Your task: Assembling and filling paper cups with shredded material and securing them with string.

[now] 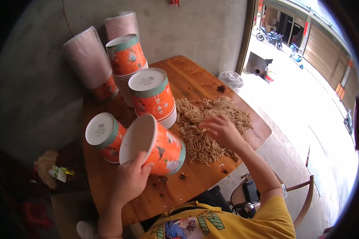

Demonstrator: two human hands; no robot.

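Note:
My left hand [136, 178] grips an orange and green paper tub [168, 153] by its rim. The tub is tilted, its white mouth facing left and its inside looking bare where it shows. Over a loose heap of tan noodles [211, 147], or strands much like them, my right hand [223, 131] hovers with its fingers stretched toward the left. I see nothing held in those fingers, though they are slightly blurred. An upside-down tub [101, 128] stands just left of the held one. Behind it rises a stack of upturned tubs [152, 95].
More stacked tubs [125, 55] stand at the back of the wooden table [187, 73], some plastic-wrapped [87, 57]. A dark lump [221, 89] lies near the far edge. A clear plastic bag [231, 79] is by the doorway. A chair [303, 191] stands at the right.

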